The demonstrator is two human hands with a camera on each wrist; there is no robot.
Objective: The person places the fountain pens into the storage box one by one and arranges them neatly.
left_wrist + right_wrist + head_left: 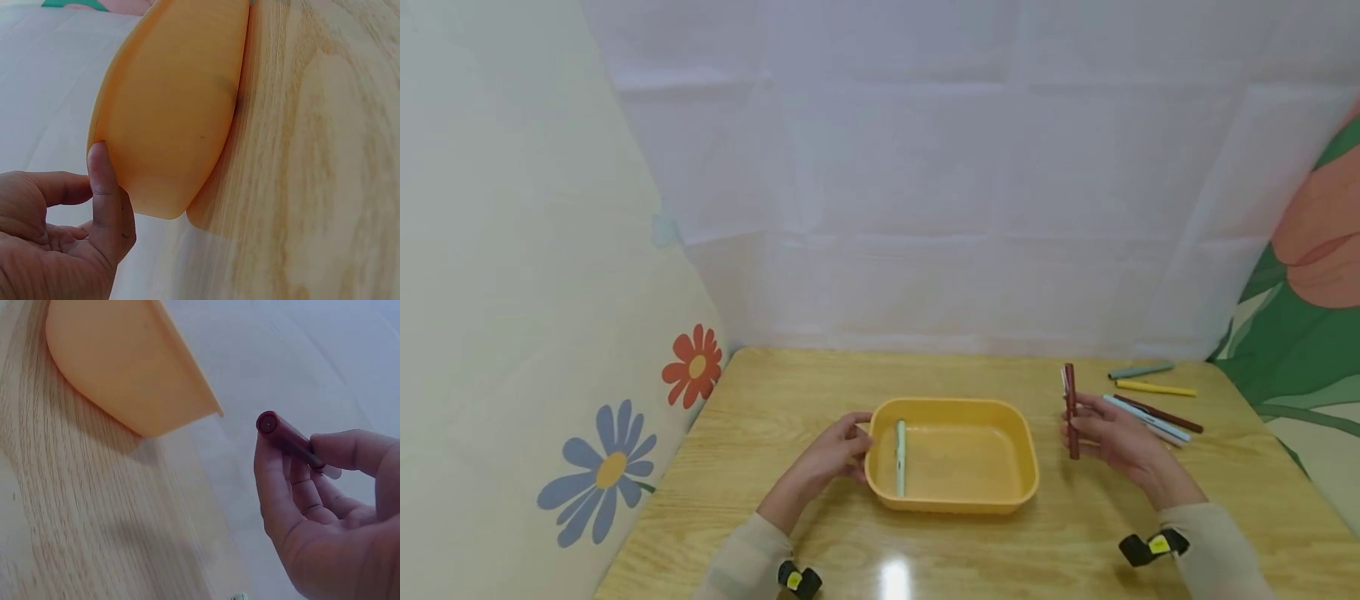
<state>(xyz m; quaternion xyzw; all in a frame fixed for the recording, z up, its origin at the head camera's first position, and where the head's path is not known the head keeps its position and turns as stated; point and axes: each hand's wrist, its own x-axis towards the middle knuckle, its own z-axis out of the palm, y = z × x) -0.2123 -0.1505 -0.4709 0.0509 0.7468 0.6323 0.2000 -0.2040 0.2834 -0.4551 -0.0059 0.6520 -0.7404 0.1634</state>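
Observation:
A yellow plastic tray (pixel 951 504) with rounded corners sits on the table, a light green pen (pixel 900 458) lying along its left end. At that end my left hand (pixel 835 450) holds the tray by its rim. The left wrist view shows a fingertip against the tray's outer wall (pixel 169 112). To the right of the tray, my right hand (pixel 1116 437) pinches a dark red pen (pixel 1072 417) between thumb and fingers, raised over the table. Its silver clip faces left in the head view. One round end of this pen points toward the right wrist camera.
Right of my right hand lie several pens: a grey-green pen (pixel 1141 371), a yellow pen (pixel 1155 388), another dark red pen (pixel 1165 415) and a light blue pen (pixel 1153 419). Behind the wooden table (pixel 820 375) hangs a white cloth (pixel 887 208).

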